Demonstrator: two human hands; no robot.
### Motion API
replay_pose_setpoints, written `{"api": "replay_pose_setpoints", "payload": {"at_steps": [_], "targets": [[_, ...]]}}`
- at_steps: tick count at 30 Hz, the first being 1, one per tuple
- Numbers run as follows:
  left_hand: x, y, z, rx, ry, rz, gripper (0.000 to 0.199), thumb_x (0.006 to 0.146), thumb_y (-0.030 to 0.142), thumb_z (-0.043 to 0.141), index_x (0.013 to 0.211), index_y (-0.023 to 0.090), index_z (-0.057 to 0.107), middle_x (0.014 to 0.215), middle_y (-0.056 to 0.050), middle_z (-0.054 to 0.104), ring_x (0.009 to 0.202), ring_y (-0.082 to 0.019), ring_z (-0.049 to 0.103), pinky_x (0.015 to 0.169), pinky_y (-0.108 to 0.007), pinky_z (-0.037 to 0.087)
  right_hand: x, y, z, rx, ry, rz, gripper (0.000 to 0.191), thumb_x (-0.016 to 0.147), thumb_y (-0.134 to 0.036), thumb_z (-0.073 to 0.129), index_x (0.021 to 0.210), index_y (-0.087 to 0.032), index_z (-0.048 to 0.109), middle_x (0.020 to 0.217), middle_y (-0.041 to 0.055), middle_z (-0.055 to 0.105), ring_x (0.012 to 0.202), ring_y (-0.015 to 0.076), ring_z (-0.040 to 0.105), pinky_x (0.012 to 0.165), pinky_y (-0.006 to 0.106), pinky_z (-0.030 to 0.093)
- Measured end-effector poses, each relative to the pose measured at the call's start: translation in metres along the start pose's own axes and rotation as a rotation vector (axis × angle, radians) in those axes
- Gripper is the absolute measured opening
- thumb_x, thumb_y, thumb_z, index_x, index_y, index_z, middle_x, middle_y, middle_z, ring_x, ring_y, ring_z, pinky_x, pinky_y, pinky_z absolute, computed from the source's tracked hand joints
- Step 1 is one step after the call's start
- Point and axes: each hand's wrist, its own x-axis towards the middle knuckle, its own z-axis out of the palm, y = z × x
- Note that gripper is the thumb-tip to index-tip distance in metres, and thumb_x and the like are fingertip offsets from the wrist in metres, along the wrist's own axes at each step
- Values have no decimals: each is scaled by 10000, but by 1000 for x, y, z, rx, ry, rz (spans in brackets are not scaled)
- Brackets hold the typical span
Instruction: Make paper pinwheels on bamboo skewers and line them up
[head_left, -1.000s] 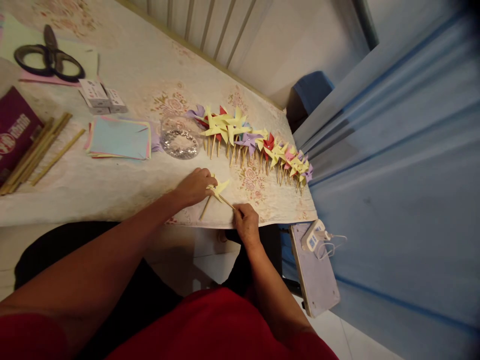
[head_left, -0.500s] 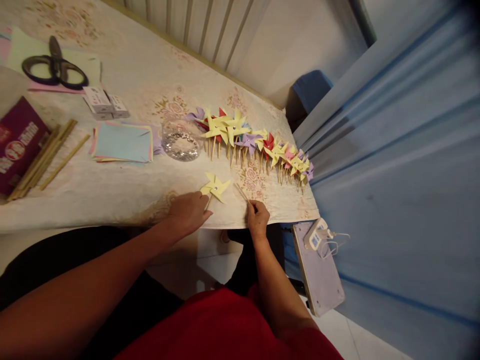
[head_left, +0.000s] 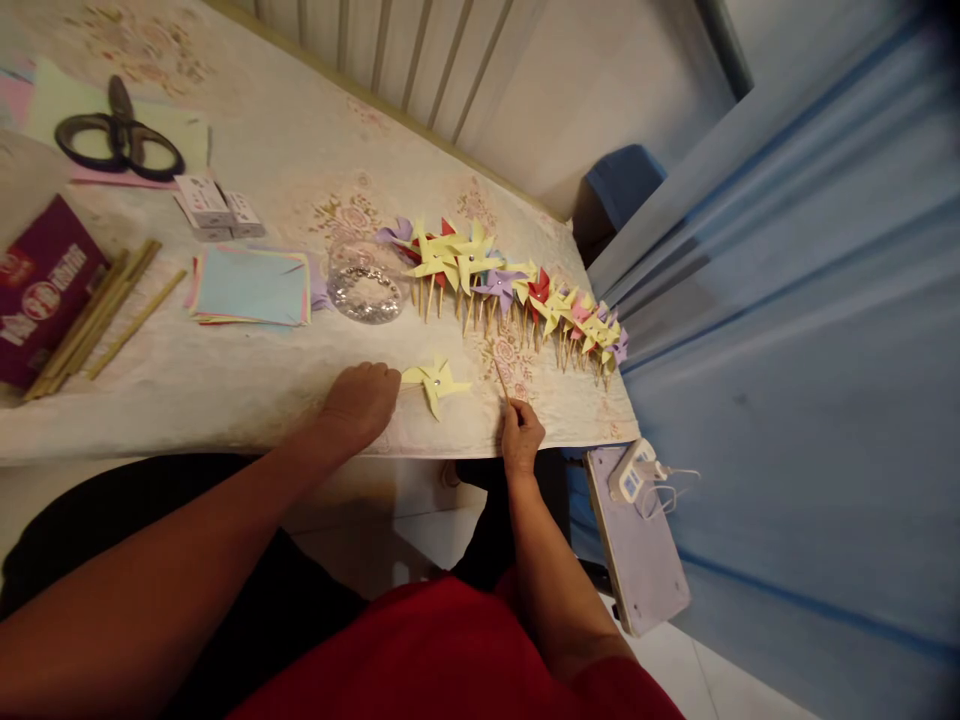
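Observation:
My left hand (head_left: 361,402) is closed near the table's front edge, its fingers around the stick of a pale yellow paper pinwheel (head_left: 437,383). The pinwheel head points right, with a small shiny fastener at its centre. To the right, my right hand (head_left: 521,432) pinches a thin wooden stick (head_left: 502,381) whose free end points up and slightly left. Beyond both hands lies a row of finished-looking pinwheels (head_left: 499,286) in yellow, red, purple and other colours, their sticks toward me.
A clear round container (head_left: 366,292) holds shiny metal bits. Left of it are stacked coloured papers (head_left: 255,287), small white boxes (head_left: 217,208), black-handled scissors (head_left: 120,138), loose sticks (head_left: 94,325) and a purple box (head_left: 46,290). A power strip (head_left: 634,470) rests on a stool at right.
My left hand has moved left and slightly up, turning the yellow pinwheel so its stick lies more sideways. The stick in my right hand has tilted more upright and shifted slightly right.

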Motion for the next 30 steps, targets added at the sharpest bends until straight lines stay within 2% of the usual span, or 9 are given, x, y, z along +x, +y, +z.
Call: {"api": "replay_pose_setpoints", "payload": {"at_steps": [8,12,18,23,26,28,30], "targets": [[14,-35,17,-30,138,193,228,902,97,441,906,129,666,864,-150,671,851,-277,635,745,-386,443,0,-4,-1,12,1,14,289,855,-389,555,905,-176,744,890,61,750,851,210,649,859,335,494],[21,-45,18,-49,158,223,212,866,72,459,870,150,656,857,-131,669,845,-265,613,733,-380,430,1,-4,-2,14,-8,6,278,850,-390,571,896,-179,745,882,58,750,855,211,651,862,337,499],[36,-56,14,-154,177,188,213,810,39,491,799,176,654,822,-108,669,847,-257,583,710,-368,393,1,-1,-3,55,-69,2,274,860,-375,569,908,-174,748,888,61,746,859,211,664,838,336,519],[42,-59,20,-224,258,194,221,786,34,498,786,162,678,827,-122,653,861,-267,563,737,-386,408,-1,-5,-7,86,-144,-59,236,861,-322,572,909,-184,756,903,61,746,879,210,669,863,352,519],[43,-55,21,-254,372,207,261,805,37,477,869,139,709,890,-140,654,914,-273,557,792,-404,434,-4,-10,-11,76,-191,-158,224,884,-285,555,916,-199,760,896,57,736,886,205,663,864,350,514],[41,-49,20,-267,433,264,261,862,80,468,925,132,716,925,-138,656,933,-268,552,835,-413,443,-7,-12,-13,59,-217,-200,227,900,-262,542,927,-207,760,896,56,733,886,201,658,859,347,512],[39,-42,19,-271,430,363,251,909,126,471,945,136,719,927,-125,657,921,-255,547,865,-416,444,-8,-13,-15,48,-243,-220,230,909,-240,534,938,-214,760,904,55,733,891,198,655,855,343,512]]}}
